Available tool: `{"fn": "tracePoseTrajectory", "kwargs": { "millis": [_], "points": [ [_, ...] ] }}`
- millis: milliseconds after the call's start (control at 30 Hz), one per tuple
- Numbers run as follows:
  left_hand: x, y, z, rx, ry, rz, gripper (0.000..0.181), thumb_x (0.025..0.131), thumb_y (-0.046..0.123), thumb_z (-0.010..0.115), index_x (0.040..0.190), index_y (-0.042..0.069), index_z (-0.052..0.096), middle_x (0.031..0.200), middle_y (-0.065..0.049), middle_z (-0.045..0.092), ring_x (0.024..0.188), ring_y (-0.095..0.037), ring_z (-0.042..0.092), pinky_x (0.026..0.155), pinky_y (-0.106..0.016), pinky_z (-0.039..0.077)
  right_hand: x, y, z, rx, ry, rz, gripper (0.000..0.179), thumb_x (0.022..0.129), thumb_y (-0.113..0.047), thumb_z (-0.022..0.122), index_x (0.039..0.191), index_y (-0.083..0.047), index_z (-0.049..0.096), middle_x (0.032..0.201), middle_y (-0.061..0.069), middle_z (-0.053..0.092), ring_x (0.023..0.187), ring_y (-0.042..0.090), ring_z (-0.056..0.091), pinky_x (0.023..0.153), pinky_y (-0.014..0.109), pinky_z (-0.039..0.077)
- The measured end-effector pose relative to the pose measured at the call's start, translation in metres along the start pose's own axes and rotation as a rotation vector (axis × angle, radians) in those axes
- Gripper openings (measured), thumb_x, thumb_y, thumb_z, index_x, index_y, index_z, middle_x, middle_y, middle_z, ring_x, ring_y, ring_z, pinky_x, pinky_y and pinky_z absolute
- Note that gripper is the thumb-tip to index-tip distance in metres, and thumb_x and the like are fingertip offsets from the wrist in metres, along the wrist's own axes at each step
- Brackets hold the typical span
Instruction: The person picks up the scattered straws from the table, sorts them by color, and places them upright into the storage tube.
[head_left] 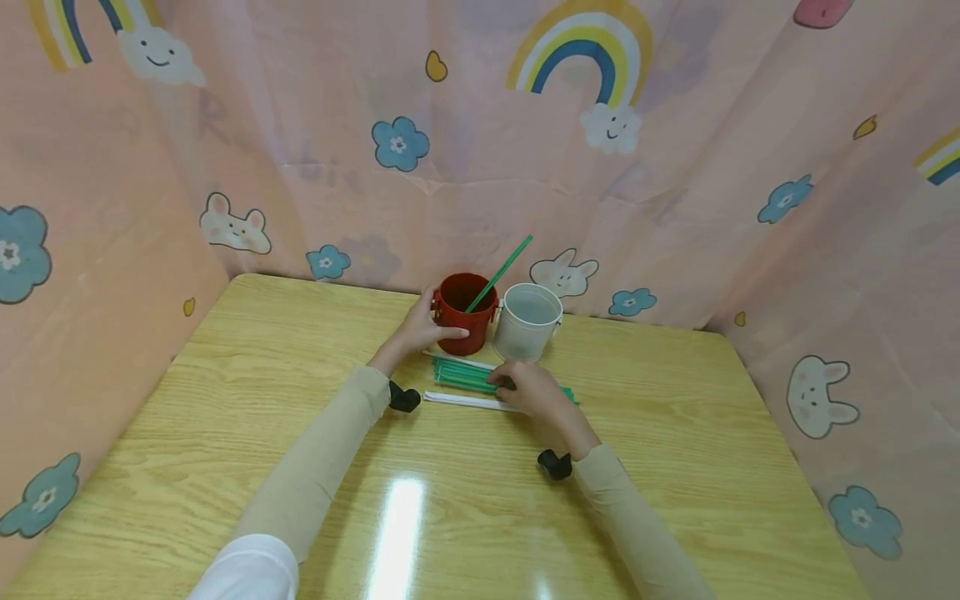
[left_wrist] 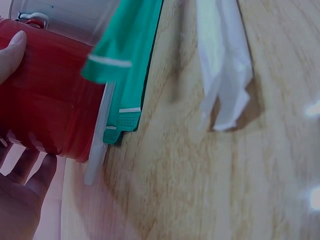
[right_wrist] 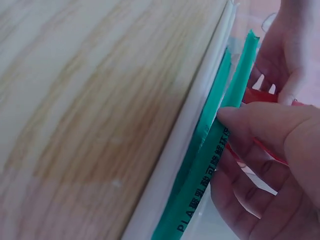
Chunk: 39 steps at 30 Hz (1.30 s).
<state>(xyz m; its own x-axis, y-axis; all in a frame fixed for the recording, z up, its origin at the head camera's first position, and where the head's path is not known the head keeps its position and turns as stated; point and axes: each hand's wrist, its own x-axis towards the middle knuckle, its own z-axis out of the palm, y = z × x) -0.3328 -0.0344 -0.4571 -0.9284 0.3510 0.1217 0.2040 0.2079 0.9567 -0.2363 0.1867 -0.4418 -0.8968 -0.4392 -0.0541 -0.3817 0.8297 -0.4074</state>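
Note:
My left hand (head_left: 418, 327) grips a small red bucket (head_left: 467, 332) from its left side, thumb across the front. One green-wrapped straw (head_left: 501, 273) leans inside that bucket and sticks up to the right. Several more green-wrapped straws (head_left: 461, 375) lie on the table in front of it. My right hand (head_left: 531, 390) is over their right part and pinches one green-wrapped straw (right_wrist: 212, 155) between thumb and fingers. In the left wrist view, the end of a green straw (left_wrist: 107, 67) is raised above the others. White-wrapped straws (head_left: 468, 402) lie along the near side of the green ones.
A white bucket (head_left: 528, 325) stands close to the right of the red one. Another white straw (left_wrist: 98, 135) lies between the red bucket and the green straws. The wooden table (head_left: 300, 350) ends at a patterned pink curtain (head_left: 465, 200) behind the buckets.

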Motion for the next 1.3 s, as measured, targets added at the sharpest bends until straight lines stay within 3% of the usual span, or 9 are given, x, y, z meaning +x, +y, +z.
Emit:
{"fn": "tracePoseTrajectory", "kwargs": {
  "millis": [200, 600, 900, 1100, 1300],
  "points": [
    [-0.003, 0.000, -0.001, 0.009, 0.008, 0.033, 0.092, 0.074, 0.023, 0.083, 0.147, 0.009, 0.029, 0.138, -0.014, 0.044, 0.122, -0.031, 0.046, 0.102, -0.047, 0.044, -0.004, 0.000, -0.005, 0.012, 0.020, 0.006, 0.017, 0.085, -0.008, 0.068, 0.102, -0.011, 0.072, 0.099, 0.002, 0.070, 0.089, 0.016, 0.062, 0.084, 0.037, 0.053],
    [-0.001, -0.001, -0.001, -0.006, -0.006, -0.016, 0.092, 0.077, 0.012, 0.080, 0.149, 0.009, 0.024, 0.145, -0.014, 0.039, 0.128, -0.034, 0.042, 0.105, -0.050, 0.042, -0.012, -0.004, -0.021, 0.035, 0.080, -0.033, 0.018, 0.084, -0.005, 0.064, 0.100, -0.010, 0.069, 0.088, 0.002, 0.066, 0.080, 0.015, 0.057, 0.071, 0.030, 0.050],
    [0.002, -0.002, 0.002, 0.011, -0.003, -0.011, 0.091, 0.076, 0.014, 0.082, 0.148, 0.011, 0.025, 0.142, -0.011, 0.042, 0.125, -0.031, 0.045, 0.103, -0.049, 0.043, -0.020, -0.021, -0.037, 0.068, 0.224, -0.065, 0.018, 0.086, -0.007, 0.065, 0.103, -0.009, 0.066, 0.096, 0.004, 0.065, 0.082, 0.017, 0.058, 0.073, 0.032, 0.052],
    [0.004, 0.000, 0.002, 0.025, -0.008, 0.016, 0.087, 0.077, 0.010, 0.080, 0.147, 0.009, 0.027, 0.142, -0.014, 0.042, 0.126, -0.033, 0.043, 0.102, -0.051, 0.043, -0.018, -0.030, -0.046, 0.127, 0.342, -0.156, 0.018, 0.085, -0.002, 0.065, 0.102, -0.006, 0.064, 0.087, 0.006, 0.065, 0.075, 0.017, 0.062, 0.068, 0.032, 0.054],
    [0.002, 0.002, 0.000, 0.034, 0.002, -0.022, 0.092, 0.076, 0.015, 0.081, 0.149, 0.011, 0.024, 0.142, -0.013, 0.042, 0.128, -0.033, 0.044, 0.104, -0.050, 0.042, -0.013, -0.036, -0.054, 0.202, 0.407, -0.211, 0.017, 0.087, -0.001, 0.065, 0.104, -0.005, 0.065, 0.091, 0.009, 0.065, 0.079, 0.020, 0.063, 0.071, 0.034, 0.057]
  ]
}}
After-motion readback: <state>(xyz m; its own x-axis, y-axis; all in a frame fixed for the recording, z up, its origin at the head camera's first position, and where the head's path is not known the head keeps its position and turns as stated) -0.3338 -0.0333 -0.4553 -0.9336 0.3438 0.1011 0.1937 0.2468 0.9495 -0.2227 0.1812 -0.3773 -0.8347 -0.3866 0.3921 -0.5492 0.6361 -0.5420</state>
